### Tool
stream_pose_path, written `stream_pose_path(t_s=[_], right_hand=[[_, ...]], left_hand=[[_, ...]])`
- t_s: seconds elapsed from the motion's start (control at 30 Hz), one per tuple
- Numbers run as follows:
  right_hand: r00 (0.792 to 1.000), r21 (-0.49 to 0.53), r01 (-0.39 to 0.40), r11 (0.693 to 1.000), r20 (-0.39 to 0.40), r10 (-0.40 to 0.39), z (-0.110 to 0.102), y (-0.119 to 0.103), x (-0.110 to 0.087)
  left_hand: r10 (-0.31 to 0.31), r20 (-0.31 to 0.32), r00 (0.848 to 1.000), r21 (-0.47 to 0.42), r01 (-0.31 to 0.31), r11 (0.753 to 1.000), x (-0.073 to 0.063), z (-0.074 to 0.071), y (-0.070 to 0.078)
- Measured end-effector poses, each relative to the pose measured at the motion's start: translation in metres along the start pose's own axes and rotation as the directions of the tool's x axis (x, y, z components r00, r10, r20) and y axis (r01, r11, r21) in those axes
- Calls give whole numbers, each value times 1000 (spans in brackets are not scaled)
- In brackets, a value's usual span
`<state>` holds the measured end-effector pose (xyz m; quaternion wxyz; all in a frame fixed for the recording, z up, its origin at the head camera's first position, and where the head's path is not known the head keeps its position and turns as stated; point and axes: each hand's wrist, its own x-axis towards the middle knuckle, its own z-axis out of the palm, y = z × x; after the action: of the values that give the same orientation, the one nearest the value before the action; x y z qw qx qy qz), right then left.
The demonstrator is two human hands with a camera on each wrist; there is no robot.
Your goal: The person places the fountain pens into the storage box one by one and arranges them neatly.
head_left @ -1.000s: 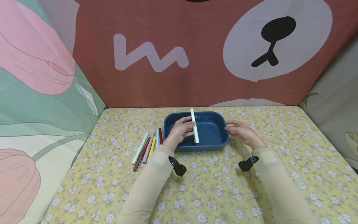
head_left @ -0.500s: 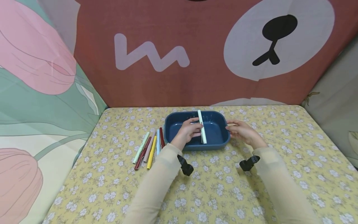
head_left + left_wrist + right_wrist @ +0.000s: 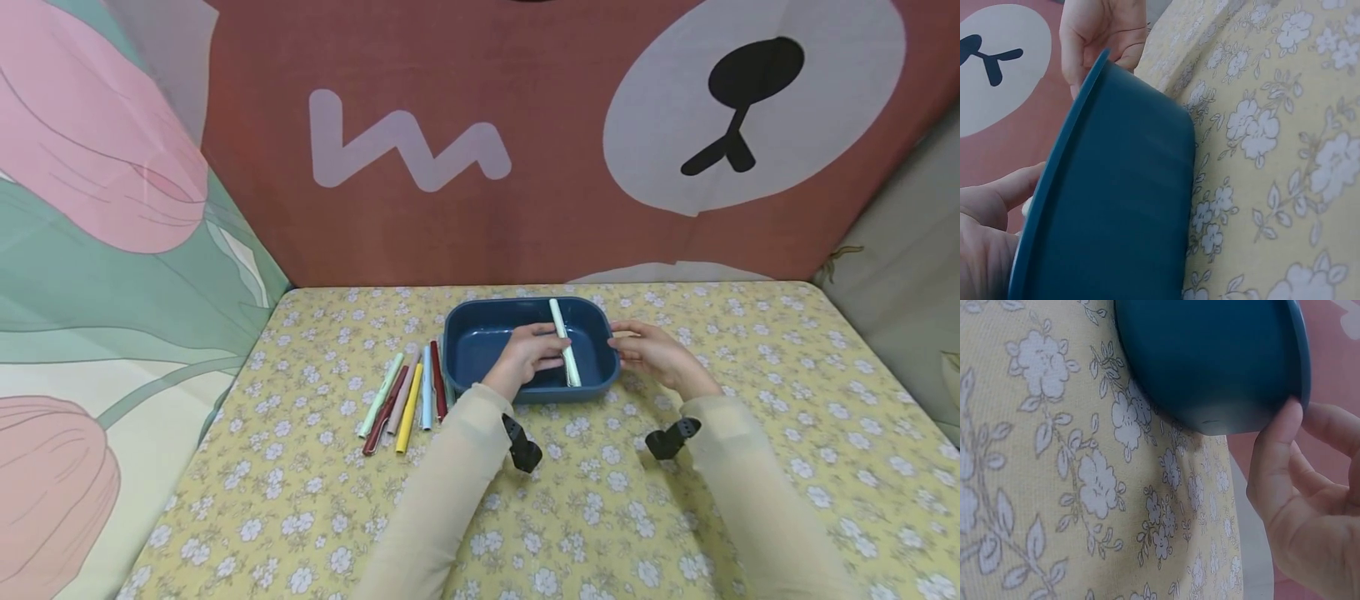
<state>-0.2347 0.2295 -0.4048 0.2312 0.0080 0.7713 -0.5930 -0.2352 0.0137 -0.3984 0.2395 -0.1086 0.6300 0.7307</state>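
In the head view my left hand (image 3: 527, 354) pinches a pale mint pen (image 3: 570, 362). The pen lies front to back within the outline of a dark blue rectangular basin (image 3: 480, 395), toward its right end; whether it touches the bottom I cannot tell. Left wrist view: the basin's wall (image 3: 1122, 187) hides most of the pen and the left fingertips. My right hand (image 3: 660, 358) touches the basin's right rim. In the right wrist view its thumb (image 3: 1285, 428) lies against the rim's outer side, with the index finger above the rim.
Left of the basin several pens lie side by side: a light green pen (image 3: 381, 396), dark red ones, a mauve pen, a yellow pen (image 3: 408, 408) and a light blue pen (image 3: 427, 387). A flowered cloth (image 3: 300, 500) covers the table. A printed curtain (image 3: 480, 242) hangs behind.
My left hand has carried the mint pen rightward across the basin, from its middle toward its right end, and somewhat lower. The right hand has stayed at the rim.
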Motion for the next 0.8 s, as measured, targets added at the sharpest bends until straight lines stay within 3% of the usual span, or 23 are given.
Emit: stream_pose_path(t_s=[0.4, 0.8], right_hand=[[1000, 20, 25, 999, 12, -25, 0, 2, 0], [1000, 20, 18, 1000, 23, -19, -2, 3, 2]], left_hand=[[-27, -50, 998, 39, 29, 999, 4, 5, -6], [-48, -26, 999, 57, 50, 997, 9, 9, -10]])
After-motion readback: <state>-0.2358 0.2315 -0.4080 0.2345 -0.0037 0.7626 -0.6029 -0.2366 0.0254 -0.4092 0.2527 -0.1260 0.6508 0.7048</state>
